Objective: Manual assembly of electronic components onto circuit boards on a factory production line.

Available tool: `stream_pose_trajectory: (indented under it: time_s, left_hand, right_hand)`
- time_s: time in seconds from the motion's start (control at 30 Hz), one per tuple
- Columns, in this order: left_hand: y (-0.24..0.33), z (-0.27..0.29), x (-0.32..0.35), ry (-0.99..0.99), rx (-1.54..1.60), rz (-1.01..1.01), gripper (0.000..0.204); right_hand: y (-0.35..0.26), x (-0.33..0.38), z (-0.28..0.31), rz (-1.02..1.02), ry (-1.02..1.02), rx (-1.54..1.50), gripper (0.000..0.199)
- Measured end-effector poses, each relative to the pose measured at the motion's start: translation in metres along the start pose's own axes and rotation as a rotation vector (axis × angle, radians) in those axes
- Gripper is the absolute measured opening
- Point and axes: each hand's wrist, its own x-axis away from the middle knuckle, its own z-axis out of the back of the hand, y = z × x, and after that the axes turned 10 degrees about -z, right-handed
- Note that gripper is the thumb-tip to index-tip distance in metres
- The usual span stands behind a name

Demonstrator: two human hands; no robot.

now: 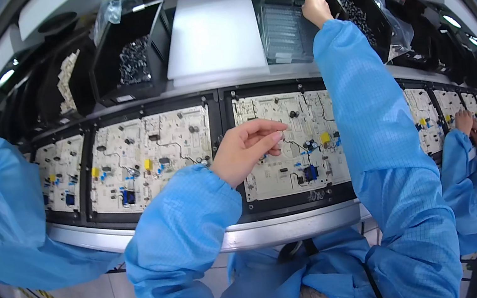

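Left hand point(245, 148) over circuit board point(290, 152), grip loose, empty. Right hand point(316, 7) reaching into one black bin point(357, 7); grip unclear. Two co-workers alongside.

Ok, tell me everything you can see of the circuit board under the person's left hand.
The circuit board is a pale, cream-coloured panel with dark printed traces, lying flat in a black carrier frame on the conveyor line. It carries yellow, blue and black components, mostly toward its right and lower middle. The left hand hovers over its left part, fingers extended; whether they touch it cannot be told. The right sleeve crosses and hides its right edge. Similar boards sit either side.
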Motion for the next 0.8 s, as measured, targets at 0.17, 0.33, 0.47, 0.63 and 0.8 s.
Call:
stream_pose_trajectory:
  time_s: [0.17,0.33,0.47,0.63,0.8]
  left_hand:
    - [-0.006,-0.001,-0.008,0.005,0.003,-0.035,0.024]
    - [-0.005,0.004,-0.001,0.08,0.03,-0.01,0.024]
    - [-0.008,0.001,-0.006,0.07,-0.011,-0.033,0.024]
    - [0.0,-0.011,-0.009,0.1,-0.144,-0.02,0.023]
    - [0.0,-0.036,-0.003,0.03,-0.309,-0.163,0.022]
  right_hand:
    - [0.013,-0.001,0.023,0.118,0.093,-0.079,0.025]
    - [-0.001,0.077,0.103,0.606,-0.582,-0.208,0.022]
    - [0.033,0.162,0.126,0.548,-0.967,-0.272,0.017]
    - [0.063,0.202,0.111,0.434,-0.888,-0.464,0.018]
    - [0.063,0.209,0.104,0.444,-0.798,-0.462,0.018]
